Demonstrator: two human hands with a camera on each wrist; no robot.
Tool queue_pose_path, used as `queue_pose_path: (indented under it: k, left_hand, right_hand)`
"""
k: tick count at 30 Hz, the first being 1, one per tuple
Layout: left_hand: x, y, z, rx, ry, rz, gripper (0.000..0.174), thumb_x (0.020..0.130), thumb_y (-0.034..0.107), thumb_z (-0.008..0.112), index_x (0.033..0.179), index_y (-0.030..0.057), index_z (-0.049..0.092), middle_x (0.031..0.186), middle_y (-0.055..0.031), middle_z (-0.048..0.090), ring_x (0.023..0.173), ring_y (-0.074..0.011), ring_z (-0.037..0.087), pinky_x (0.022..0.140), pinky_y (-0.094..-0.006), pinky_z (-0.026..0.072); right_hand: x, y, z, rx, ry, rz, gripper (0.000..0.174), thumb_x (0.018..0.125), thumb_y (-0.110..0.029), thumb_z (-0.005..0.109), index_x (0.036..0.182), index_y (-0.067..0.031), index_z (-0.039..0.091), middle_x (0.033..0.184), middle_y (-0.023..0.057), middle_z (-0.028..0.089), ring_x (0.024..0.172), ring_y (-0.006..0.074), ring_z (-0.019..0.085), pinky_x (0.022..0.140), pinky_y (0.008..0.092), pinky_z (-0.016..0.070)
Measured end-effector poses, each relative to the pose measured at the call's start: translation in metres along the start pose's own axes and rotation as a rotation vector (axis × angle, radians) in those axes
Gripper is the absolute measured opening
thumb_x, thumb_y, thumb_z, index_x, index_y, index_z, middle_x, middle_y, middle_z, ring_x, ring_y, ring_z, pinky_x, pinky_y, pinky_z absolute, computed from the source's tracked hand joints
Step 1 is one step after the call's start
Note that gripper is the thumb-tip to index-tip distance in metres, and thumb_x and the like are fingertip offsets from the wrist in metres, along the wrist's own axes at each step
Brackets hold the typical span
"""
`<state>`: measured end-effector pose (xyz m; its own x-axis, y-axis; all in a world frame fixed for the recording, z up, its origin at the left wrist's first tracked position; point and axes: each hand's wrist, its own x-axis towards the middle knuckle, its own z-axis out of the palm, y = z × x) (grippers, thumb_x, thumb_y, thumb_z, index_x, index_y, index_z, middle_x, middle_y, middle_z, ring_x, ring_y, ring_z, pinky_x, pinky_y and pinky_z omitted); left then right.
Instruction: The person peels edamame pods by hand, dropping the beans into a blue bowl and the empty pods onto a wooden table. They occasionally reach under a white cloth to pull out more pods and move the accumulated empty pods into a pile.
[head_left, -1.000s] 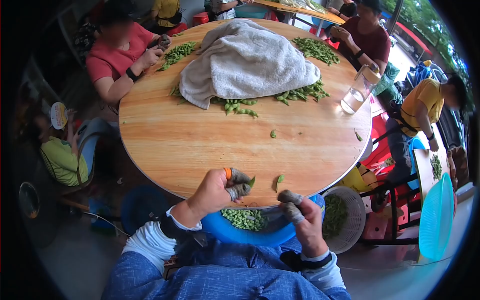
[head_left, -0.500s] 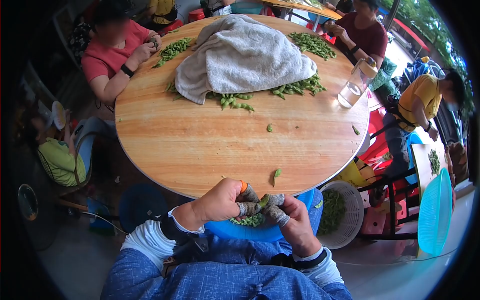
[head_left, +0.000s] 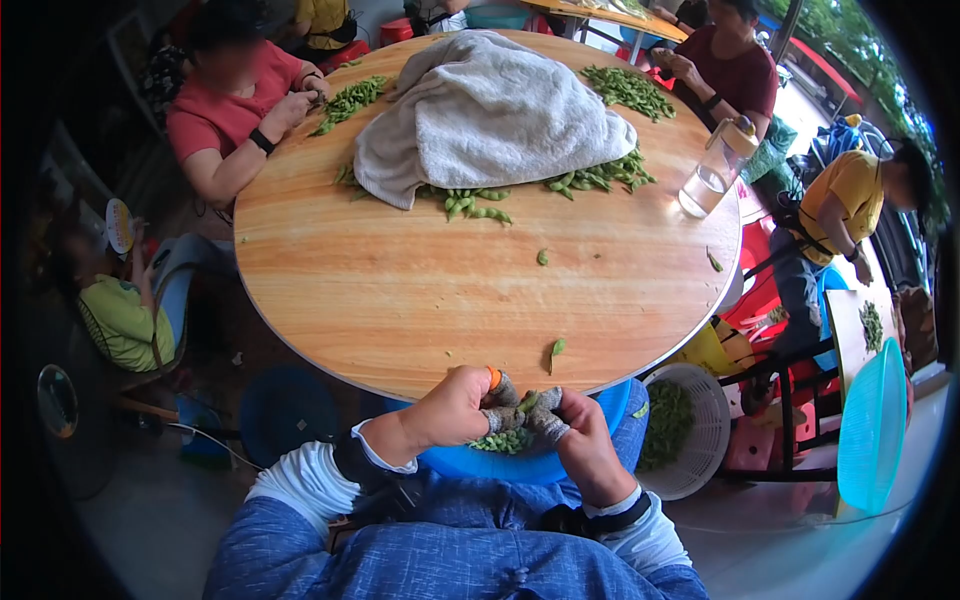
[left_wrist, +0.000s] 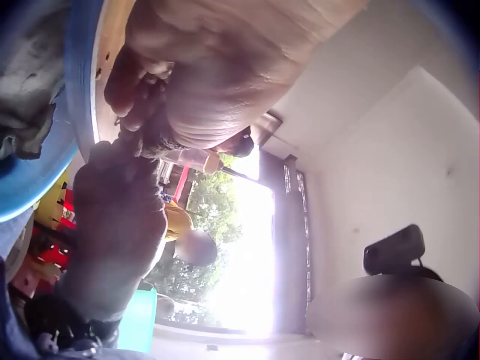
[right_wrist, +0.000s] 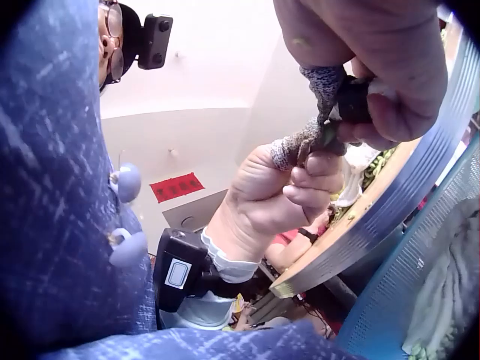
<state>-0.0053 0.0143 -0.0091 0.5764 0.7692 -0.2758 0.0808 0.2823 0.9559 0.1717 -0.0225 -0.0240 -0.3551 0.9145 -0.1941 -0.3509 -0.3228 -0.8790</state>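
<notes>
Low over a blue basin (head_left: 478, 467), my two hands meet at the table's near edge around one small green soybean pod (head_left: 527, 402). My left hand (head_left: 450, 405) pinches it between thumb and index finger, both in grey knit finger covers with an orange band on one. From the other side my right hand (head_left: 592, 450) pinches the same pod, its thumb and index finger covered too. Shelled green beans (head_left: 503, 441) lie in the basin, partly hidden by the hands. In the right wrist view the covered fingertips (right_wrist: 289, 152) of the left hand press against the pod.
On the round wooden table (head_left: 420, 300), a grey towel (head_left: 500, 125) covers a heap of pods (head_left: 475, 203). A loose pod (head_left: 556, 350) lies near me; a water bottle (head_left: 708, 180) stands at right. A white basket (head_left: 700, 430) holds pods. Several people sit around.
A second ago the hands were apart, with a pod in the left fingers. They came together over the basin and still grip the pod between them.
</notes>
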Motion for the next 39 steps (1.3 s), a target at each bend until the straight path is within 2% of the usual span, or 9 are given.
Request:
queue_pose_path:
  k: [4,7,11,17,22,26,30,34,39]
  left_hand:
    - [-0.008,0.011,0.012,0.620,0.053,0.186,0.018,0.068,0.000,0.056,0.085,-0.0013,0.052,0.072,-0.0139,0.055,0.064,-0.0249,0.056,0.059,-0.0312,0.0454]
    - [-0.006,-0.010,0.017,1.175,0.283,0.671,0.025,0.065,0.006,0.057,0.088,-0.0008,0.051,0.080,-0.0141,0.053,0.073,-0.0286,0.055,0.064,-0.0347,0.0463]
    - [-0.006,-0.013,0.017,1.076,0.273,0.755,0.035,0.062,0.007,0.058,0.095,0.0001,0.051,0.086,-0.0152,0.053,0.078,-0.0303,0.055,0.067,-0.0376,0.0462]
    - [-0.003,-0.020,0.023,0.371,0.242,0.576,0.028,0.072,0.004,0.055,0.099,0.0004,0.049,0.080,-0.0141,0.057,0.074,-0.0289,0.057,0.066,-0.0325,0.0448]
    - [-0.001,-0.021,0.024,-0.051,0.271,0.279,0.012,0.086,0.007,0.043,0.087,-0.0009,0.052,0.073,-0.0026,0.056,0.065,-0.0091,0.050,0.060,-0.0235,0.0420]
    - [-0.003,0.009,0.006,0.093,0.038,0.120,0.009,0.081,0.002,0.048,0.087,-0.0014,0.053,0.067,-0.0020,0.054,0.064,-0.0078,0.050,0.059,-0.0228,0.0419]
    - [0.001,0.014,-0.003,0.362,0.086,0.303,0.011,0.082,0.005,0.049,0.089,-0.0019,0.053,0.072,-0.0021,0.056,0.068,-0.0068,0.049,0.060,-0.0217,0.0428]
    - [0.008,0.009,-0.013,0.253,0.198,0.202,0.020,0.072,-0.005,0.040,0.088,-0.0033,0.052,0.071,-0.0066,0.054,0.066,-0.0105,0.050,0.061,-0.0247,0.0426]
    - [-0.002,0.021,-0.031,0.503,0.304,0.275,0.017,0.076,-0.002,0.046,0.093,-0.0023,0.052,0.070,-0.0042,0.054,0.064,-0.0093,0.050,0.059,-0.0242,0.0432]
  right_hand:
    - [-0.002,-0.003,-0.003,0.032,0.051,0.031,0.017,0.080,-0.001,0.054,0.097,0.0017,0.054,0.090,0.0024,0.059,0.081,0.0089,0.054,0.074,0.0227,0.0432]
    - [-0.005,-0.009,0.005,0.011,0.083,-0.072,0.019,0.080,-0.001,0.054,0.099,0.0022,0.054,0.093,0.0033,0.059,0.083,0.0094,0.054,0.075,0.0225,0.0431]
    - [-0.005,-0.004,0.001,0.060,0.017,-0.181,0.023,0.081,-0.006,0.056,0.102,0.0025,0.053,0.096,0.0044,0.058,0.086,0.0101,0.054,0.077,0.0239,0.0424]
    - [0.001,0.002,0.000,0.047,-0.029,-0.233,0.023,0.081,-0.008,0.056,0.102,0.0022,0.052,0.095,0.0036,0.058,0.086,0.0095,0.053,0.077,0.0235,0.0418]
    - [0.001,0.001,0.001,-0.012,-0.038,-0.288,0.022,0.081,-0.008,0.057,0.101,0.0021,0.053,0.093,0.0032,0.058,0.084,0.0091,0.053,0.076,0.0230,0.0418]
    - [0.002,-0.007,-0.002,-0.027,0.004,-0.208,0.019,0.081,-0.006,0.056,0.098,0.0024,0.053,0.089,0.0027,0.059,0.081,0.0085,0.053,0.074,0.0224,0.0420]
    - [0.014,-0.017,0.008,-0.249,0.054,-0.246,0.012,0.077,0.000,0.054,0.088,0.0028,0.055,0.079,0.0052,0.059,0.072,0.0120,0.054,0.066,0.0235,0.0423]
    - [0.026,-0.030,0.023,-0.763,0.114,-0.442,0.008,0.073,0.003,0.055,0.081,0.0018,0.053,0.065,0.0135,0.050,0.061,0.0214,0.053,0.057,0.0284,0.0410]
    - [0.025,-0.038,0.015,-0.446,0.204,-0.450,0.008,0.079,0.001,0.054,0.087,0.0029,0.055,0.082,0.0073,0.060,0.076,0.0104,0.056,0.068,0.0233,0.0450]
